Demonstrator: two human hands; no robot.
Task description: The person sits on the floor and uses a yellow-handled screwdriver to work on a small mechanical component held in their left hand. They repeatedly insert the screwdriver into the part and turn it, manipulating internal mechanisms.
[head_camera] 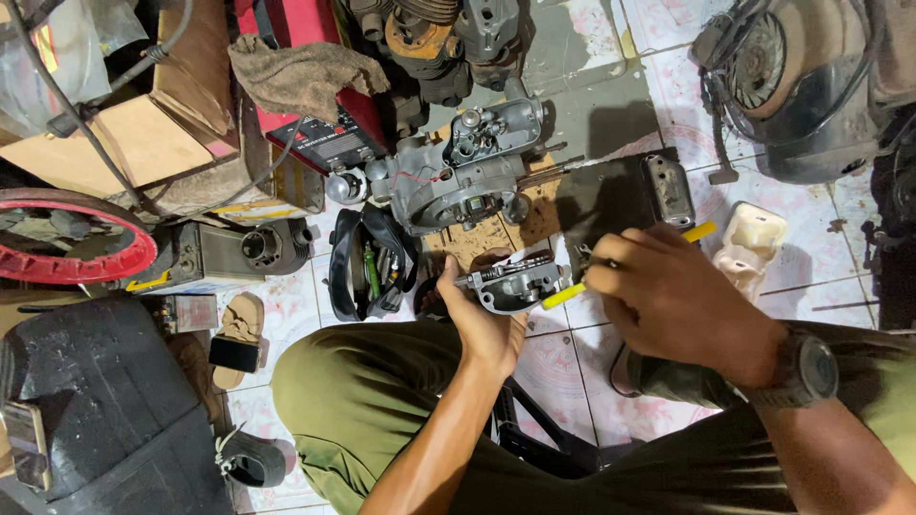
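Nearest the camera are the person's knees in olive trousers (382,401), spread over a tiled floor (563,372). The left hand (482,319) comes up between them and cups a small grey metal part (512,283) from below, palm under it and thumb up along its left edge, so the part sits off the floor just above the left knee. The right hand (668,291), with a dark watch (806,367) on its wrist, is closed around a yellow-handled tool (572,289); the handle shows at both sides of the fist, and its lower end reaches the right side of the grey part. Whether the tip touches the part cannot be told. Just left of the hands lies an open black tool pouch (372,262) with green and yellow handles inside. Beyond the part, a grey engine case (458,176) stands on a piece of cardboard (477,238), with a dark flat mat (611,205) beside it to the right and a cream plastic piece (749,243) farther right. At far left are a red-rimmed wheel (72,248) and a brown rag (301,76) draped over a red box (320,124). At far right sits a round black engine housing (801,86).
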